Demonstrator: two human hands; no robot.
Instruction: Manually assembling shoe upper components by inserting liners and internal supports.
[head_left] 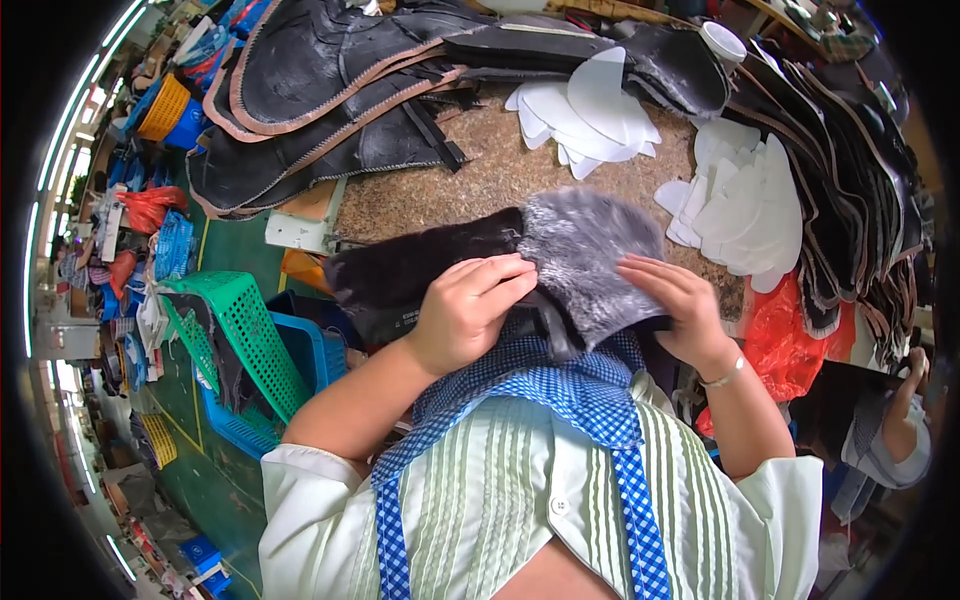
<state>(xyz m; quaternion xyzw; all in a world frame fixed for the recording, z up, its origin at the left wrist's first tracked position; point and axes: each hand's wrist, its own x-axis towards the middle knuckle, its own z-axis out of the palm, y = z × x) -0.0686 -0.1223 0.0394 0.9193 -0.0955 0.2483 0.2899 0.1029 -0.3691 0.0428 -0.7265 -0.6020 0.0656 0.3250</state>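
Observation:
A black boot upper (pixel 425 262) with grey fur lining (pixel 595 255) turned out at one end lies across the table's near edge, above my lap. My left hand (pixel 468 305) is closed in a pinch on it, where the black part meets the fur. My right hand (pixel 690 305) holds the fur end at its right side, fingers fairly straight on top; its thumb is hidden. Beyond it on the speckled table (pixel 440 200) are two fanned heaps of thin white curved pieces, one heap (pixel 590 115) at the back and another (pixel 745 205) to the right.
Black uppers with brown zigzag edges (pixel 330 75) pile up at back left; more hang in a stack (pixel 830 160) at right. A white cup (pixel 722 42) stands at the back. Green (pixel 250 340) and blue baskets (pixel 315 350) stand left, a red plastic bag (pixel 785 340) right. Another person (pixel 890 430) is at far right.

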